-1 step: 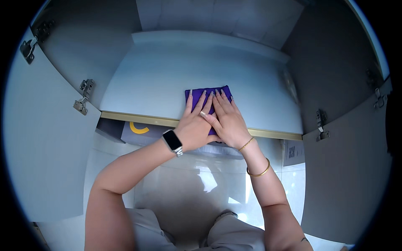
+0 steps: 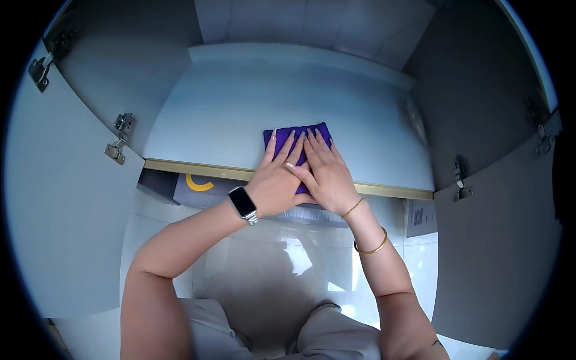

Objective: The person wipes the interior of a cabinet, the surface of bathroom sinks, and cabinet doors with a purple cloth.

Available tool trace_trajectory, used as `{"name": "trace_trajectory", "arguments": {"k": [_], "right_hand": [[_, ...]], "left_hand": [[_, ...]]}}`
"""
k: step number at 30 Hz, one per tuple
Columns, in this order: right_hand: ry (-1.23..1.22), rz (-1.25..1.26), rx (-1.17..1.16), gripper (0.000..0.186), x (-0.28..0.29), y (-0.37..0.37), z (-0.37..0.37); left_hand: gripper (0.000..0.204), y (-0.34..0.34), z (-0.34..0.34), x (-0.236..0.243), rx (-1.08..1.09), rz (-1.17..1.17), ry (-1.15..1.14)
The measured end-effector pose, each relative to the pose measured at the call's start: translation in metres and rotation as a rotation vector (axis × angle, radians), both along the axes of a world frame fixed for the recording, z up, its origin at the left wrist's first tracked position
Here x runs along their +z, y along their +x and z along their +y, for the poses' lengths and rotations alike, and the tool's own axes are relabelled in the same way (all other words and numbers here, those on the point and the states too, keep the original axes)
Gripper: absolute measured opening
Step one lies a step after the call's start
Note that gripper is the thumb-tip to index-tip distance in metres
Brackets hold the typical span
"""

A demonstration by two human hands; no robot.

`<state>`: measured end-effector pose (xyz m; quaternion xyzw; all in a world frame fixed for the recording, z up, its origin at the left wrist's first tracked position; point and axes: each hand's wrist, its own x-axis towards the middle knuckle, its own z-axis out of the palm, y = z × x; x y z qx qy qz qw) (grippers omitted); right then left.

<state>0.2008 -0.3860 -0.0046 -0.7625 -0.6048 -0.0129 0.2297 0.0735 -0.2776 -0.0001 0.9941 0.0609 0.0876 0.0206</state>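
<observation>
A folded purple cloth (image 2: pixel 282 135) lies at the front edge of a pale cabinet shelf (image 2: pixel 228 108). Both of my hands rest on top of it, palms down, fingers spread and pointing away from me. My left hand (image 2: pixel 273 183), with a watch (image 2: pixel 242 203) on its wrist, covers the cloth's left side. Over the right side is my right hand (image 2: pixel 331 179), its thumb crossing onto the left hand. Neither hand has its fingers closed around the cloth. Much of the cloth is hidden under them.
Open cabinet doors stand at left (image 2: pixel 60 198) and right (image 2: pixel 498 240), with metal hinges (image 2: pixel 124 125) along the left one. A gold trim strip (image 2: pixel 198 168) edges the shelf. Below it sit a grey box with a yellow mark (image 2: pixel 225 191) and a white printed package (image 2: pixel 423 219).
My left hand and the cloth have shifted very slightly to the left. The right hand lies almost where it was.
</observation>
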Motion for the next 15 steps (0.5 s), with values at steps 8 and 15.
{"name": "trace_trajectory", "arguments": {"k": [8, 15], "right_hand": [[0.213, -0.143, 0.011, 0.075, -0.020, -0.030, 0.006], [0.220, -0.225, -0.024, 0.077, -0.020, -0.027, -0.004]], "left_hand": [[0.068, -0.027, 0.024, -0.003, -0.072, -0.048, 0.050], [0.060, -0.011, 0.014, -0.023, -0.059, -0.223, 0.106]]}}
